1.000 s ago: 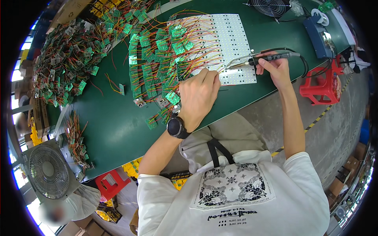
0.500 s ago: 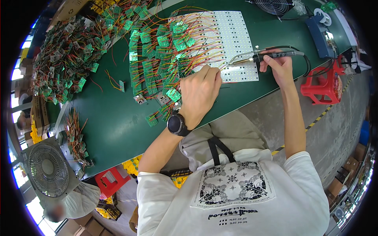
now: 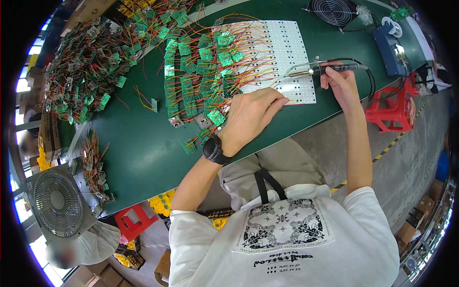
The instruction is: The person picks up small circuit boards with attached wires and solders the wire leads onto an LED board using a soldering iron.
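A white panel point(image 3: 291, 57) dotted with rows of small pads lies on the green table. Red and yellow wires point(image 3: 253, 52) run across its left part to rows of small green circuit boards point(image 3: 189, 91). My left hand point(image 3: 253, 112), with a black watch on its wrist, rests at the panel's near edge. Its fingers are drawn together, and what they pinch, if anything, is hidden. In my right hand point(image 3: 339, 81) is a soldering iron point(image 3: 330, 70) with a thin feed tube; its tip points left, over the panel's right half.
A large heap of wired circuit boards point(image 3: 86, 71) covers the far left, and a wire bundle point(image 3: 94, 165) lies near the left edge. At the back right stand a black fan point(image 3: 333, 12) and a blue box point(image 3: 388, 50) with a solder spool point(image 3: 393, 27). A red stool point(image 3: 392, 110) is beside the table.
My left hand has shifted right along the panel's near edge. The panel sits slightly nearer to me. The soldering iron stays almost where it was, its tip a little further right.
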Demonstrator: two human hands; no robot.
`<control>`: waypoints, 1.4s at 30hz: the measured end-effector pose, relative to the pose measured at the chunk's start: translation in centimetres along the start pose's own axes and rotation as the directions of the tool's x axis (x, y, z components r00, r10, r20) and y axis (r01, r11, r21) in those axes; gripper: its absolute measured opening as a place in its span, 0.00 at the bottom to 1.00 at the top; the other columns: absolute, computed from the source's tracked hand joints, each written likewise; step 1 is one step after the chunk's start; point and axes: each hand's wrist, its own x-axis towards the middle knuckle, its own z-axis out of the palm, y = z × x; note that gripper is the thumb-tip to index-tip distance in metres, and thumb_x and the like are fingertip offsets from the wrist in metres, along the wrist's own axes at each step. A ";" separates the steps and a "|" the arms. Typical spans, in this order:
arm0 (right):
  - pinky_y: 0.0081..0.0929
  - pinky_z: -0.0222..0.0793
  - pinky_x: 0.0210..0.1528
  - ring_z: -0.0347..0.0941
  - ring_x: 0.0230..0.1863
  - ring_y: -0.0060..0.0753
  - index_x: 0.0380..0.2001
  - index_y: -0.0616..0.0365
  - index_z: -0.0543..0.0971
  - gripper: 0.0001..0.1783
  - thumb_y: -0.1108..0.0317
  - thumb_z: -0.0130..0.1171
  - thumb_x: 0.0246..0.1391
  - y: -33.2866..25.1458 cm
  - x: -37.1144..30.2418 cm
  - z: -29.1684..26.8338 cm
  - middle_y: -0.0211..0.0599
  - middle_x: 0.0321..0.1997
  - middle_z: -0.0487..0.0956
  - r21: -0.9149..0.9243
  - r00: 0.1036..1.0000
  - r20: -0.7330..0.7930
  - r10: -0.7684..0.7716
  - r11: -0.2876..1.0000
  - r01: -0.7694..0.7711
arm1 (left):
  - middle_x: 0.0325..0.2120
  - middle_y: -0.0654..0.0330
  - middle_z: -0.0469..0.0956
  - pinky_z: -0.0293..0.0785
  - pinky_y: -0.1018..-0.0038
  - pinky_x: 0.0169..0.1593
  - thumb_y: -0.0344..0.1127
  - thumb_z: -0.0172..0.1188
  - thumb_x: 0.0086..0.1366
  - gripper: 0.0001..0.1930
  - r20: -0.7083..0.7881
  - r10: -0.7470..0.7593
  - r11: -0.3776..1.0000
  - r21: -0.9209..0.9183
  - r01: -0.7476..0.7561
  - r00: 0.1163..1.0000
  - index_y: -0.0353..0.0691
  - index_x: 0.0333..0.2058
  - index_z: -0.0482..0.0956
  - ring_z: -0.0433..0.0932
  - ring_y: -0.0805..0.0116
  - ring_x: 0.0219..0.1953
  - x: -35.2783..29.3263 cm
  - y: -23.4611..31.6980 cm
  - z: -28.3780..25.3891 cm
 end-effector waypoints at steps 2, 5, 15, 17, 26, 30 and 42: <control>0.21 0.67 0.28 0.75 0.24 0.26 0.42 0.69 0.76 0.13 0.72 0.59 0.56 0.2 -0.2 0.1 0.40 0.27 0.79 -0.046 1.000 0.002 -0.010 0.999 0.011 | 0.26 0.57 0.79 0.72 0.71 0.28 0.33 0.61 0.60 0.05 0.018 -0.010 1.000 0.003 0.010 1.000 0.37 0.31 0.80 0.78 0.59 0.24 0.0 0.0 0.0; 0.21 0.67 0.27 0.75 0.24 0.26 0.43 0.69 0.76 0.13 0.73 0.59 0.56 0.4 -0.4 0.4 0.40 0.27 0.79 -0.043 0.998 -0.027 -0.055 0.998 0.054 | 0.25 0.56 0.79 0.72 0.70 0.28 0.34 0.61 0.61 0.06 -0.003 -0.068 0.998 0.002 0.068 0.998 0.37 0.31 0.80 0.78 0.58 0.24 0.0 0.0 0.0; 0.21 0.67 0.25 0.74 0.23 0.26 0.42 0.69 0.76 0.13 0.73 0.60 0.54 0.7 -0.4 0.6 0.39 0.27 0.78 -0.129 0.995 -0.026 -0.098 0.987 0.094 | 0.25 0.57 0.79 0.71 0.66 0.26 0.34 0.61 0.60 0.06 0.016 -0.084 0.970 0.232 0.078 0.996 0.38 0.31 0.79 0.77 0.56 0.23 -0.2 -0.2 0.5; 0.21 0.67 0.25 0.74 0.23 0.26 0.42 0.69 0.76 0.13 0.73 0.60 0.54 0.6 -0.4 0.6 0.39 0.27 0.78 -0.129 0.995 -0.030 -0.098 0.987 0.093 | 0.25 0.57 0.78 0.71 0.66 0.26 0.34 0.61 0.60 0.06 0.028 -0.081 0.970 0.234 0.072 0.996 0.38 0.30 0.78 0.77 0.55 0.23 -0.3 -0.3 0.6; 0.21 0.67 0.25 0.73 0.22 0.26 0.41 0.69 0.76 0.13 0.73 0.60 0.54 0.5 -0.5 0.7 0.39 0.26 0.78 -0.120 0.994 -0.039 -0.102 0.988 0.097 | 0.25 0.59 0.78 0.72 0.70 0.26 0.32 0.63 0.58 0.04 -0.075 -0.118 0.985 0.119 0.127 0.990 0.38 0.29 0.80 0.77 0.60 0.23 -0.1 0.3 0.5; 0.21 0.67 0.25 0.74 0.23 0.26 0.41 0.69 0.76 0.13 0.73 0.60 0.54 0.6 -0.4 0.7 0.39 0.26 0.78 -0.112 0.994 -0.040 -0.100 0.989 0.095 | 0.25 0.58 0.77 0.72 0.73 0.28 0.30 0.65 0.55 0.04 -0.157 -0.185 0.982 -0.060 0.178 0.970 0.36 0.27 0.81 0.76 0.63 0.22 0.0 0.3 0.7; 0.21 0.67 0.25 0.74 0.23 0.26 0.41 0.68 0.76 0.12 0.73 0.60 0.54 0.5 -0.5 0.8 0.39 0.26 0.78 -0.112 0.993 -0.048 -0.104 0.989 0.098 | 0.24 0.60 0.79 0.70 0.80 0.27 0.30 0.61 0.60 0.06 0.022 -0.382 0.888 -0.267 0.373 0.924 0.33 0.31 0.79 0.75 0.76 0.22 0.3 1.4 0.0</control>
